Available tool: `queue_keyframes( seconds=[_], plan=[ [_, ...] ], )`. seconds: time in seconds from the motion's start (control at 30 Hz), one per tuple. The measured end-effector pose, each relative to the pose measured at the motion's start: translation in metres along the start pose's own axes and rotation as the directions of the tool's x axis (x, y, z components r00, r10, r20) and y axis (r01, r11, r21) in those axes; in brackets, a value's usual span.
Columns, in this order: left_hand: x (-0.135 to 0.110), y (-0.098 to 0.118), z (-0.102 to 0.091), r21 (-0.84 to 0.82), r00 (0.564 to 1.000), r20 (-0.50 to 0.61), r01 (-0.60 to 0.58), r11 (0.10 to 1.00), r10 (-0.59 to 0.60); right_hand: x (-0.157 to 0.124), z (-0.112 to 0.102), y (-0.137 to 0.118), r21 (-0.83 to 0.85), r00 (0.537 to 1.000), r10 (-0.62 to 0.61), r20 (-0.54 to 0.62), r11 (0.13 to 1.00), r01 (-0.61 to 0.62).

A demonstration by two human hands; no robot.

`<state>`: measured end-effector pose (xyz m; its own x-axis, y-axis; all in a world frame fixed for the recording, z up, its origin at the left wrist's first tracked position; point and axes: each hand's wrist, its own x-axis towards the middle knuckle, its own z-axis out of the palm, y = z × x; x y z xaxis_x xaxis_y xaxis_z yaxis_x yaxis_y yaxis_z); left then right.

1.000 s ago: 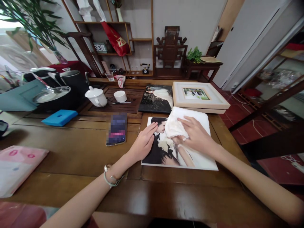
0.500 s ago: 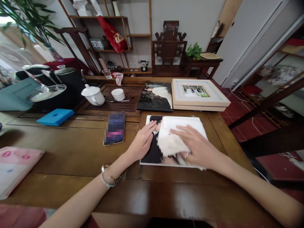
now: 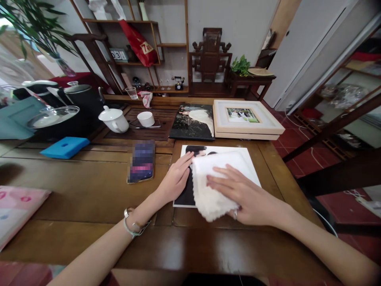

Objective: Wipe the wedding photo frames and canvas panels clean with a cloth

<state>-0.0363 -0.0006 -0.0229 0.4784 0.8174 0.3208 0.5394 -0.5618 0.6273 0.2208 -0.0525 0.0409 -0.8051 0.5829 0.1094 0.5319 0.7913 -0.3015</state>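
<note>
Right hand (image 3: 245, 194) grasped white cloth (image 3: 211, 200) over photo print (image 3: 187, 192) on table (image 3: 95, 194), left hand (image 3: 175, 180) rested unclenched at print's 9 o'clock.

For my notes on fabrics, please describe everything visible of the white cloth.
The cloth is white and looks soft, with a wavy edge at left. It lies over the photo, hiding much of it; one corner reaches past the photo's near edge. The right hand lies on top; the left hand is by its far left corner, contact unclear.
</note>
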Motion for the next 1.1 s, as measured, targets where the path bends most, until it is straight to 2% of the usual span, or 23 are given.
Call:
queue_keyframes(
  seconds=[0.1,0.17,0.23,0.3,0.43,0.5,0.6,0.73,0.83,0.9,0.97,1.03,1.1],
  plan=[
    [-0.001,-0.002,0.000,-0.021,0.999,-0.006,-0.036,0.999,0.035,-0.002,-0.006,0.000,0.125,0.985,-0.164,0.058,0.980,0.156],
    [0.000,-0.003,0.001,-0.018,0.999,-0.015,-0.034,0.999,0.033,-0.002,-0.009,0.013,0.154,0.986,-0.165,0.032,0.975,0.158],
    [0.000,-0.001,0.001,-0.005,1.000,-0.020,-0.011,1.000,0.011,-0.003,-0.009,0.031,0.116,0.998,-0.067,-0.020,0.991,0.068],
    [0.000,0.001,0.001,0.005,1.000,-0.015,0.006,1.000,-0.006,-0.005,-0.009,0.050,0.028,0.992,0.078,-0.096,0.997,-0.075],
    [0.001,0.004,0.000,0.010,1.000,-0.003,0.016,1.000,-0.016,-0.010,-0.012,0.067,-0.161,0.933,0.291,-0.211,0.931,-0.326],
    [0.000,0.005,-0.001,0.007,1.000,-0.006,0.020,1.000,-0.020,-0.014,-0.019,0.058,-0.226,0.926,0.331,-0.181,0.903,-0.366],
    [0.000,0.005,-0.001,-0.004,1.000,-0.011,0.025,1.000,-0.025,-0.023,-0.028,0.025,-0.237,0.945,0.322,-0.054,0.916,-0.325],
    [0.000,0.004,0.000,-0.018,1.000,-0.017,0.018,1.000,-0.018,-0.029,-0.029,-0.027,-0.078,0.985,0.160,0.065,0.985,-0.155],
    [0.000,0.002,0.001,-0.021,1.000,-0.024,0.009,1.000,-0.009,-0.020,-0.024,-0.044,0.081,0.997,0.044,0.069,0.995,-0.049],
    [0.001,0.002,0.001,-0.021,1.000,-0.019,0.013,1.000,-0.013,-0.009,-0.019,-0.038,0.182,0.998,0.012,0.060,0.983,-0.022],
    [0.001,0.002,0.001,-0.023,1.000,-0.014,0.014,1.000,-0.014,0.000,-0.015,-0.020,0.232,1.000,0.023,0.003,0.972,-0.023],
    [0.001,0.002,0.001,-0.029,1.000,-0.015,0.014,0.999,-0.014,0.006,-0.011,0.005,0.205,0.993,0.075,-0.094,0.977,-0.054],
    [0.001,0.002,0.001,-0.039,1.000,-0.022,0.015,0.999,-0.016,0.006,-0.009,0.030,0.133,0.965,0.168,-0.200,0.981,-0.143]
  ],
)
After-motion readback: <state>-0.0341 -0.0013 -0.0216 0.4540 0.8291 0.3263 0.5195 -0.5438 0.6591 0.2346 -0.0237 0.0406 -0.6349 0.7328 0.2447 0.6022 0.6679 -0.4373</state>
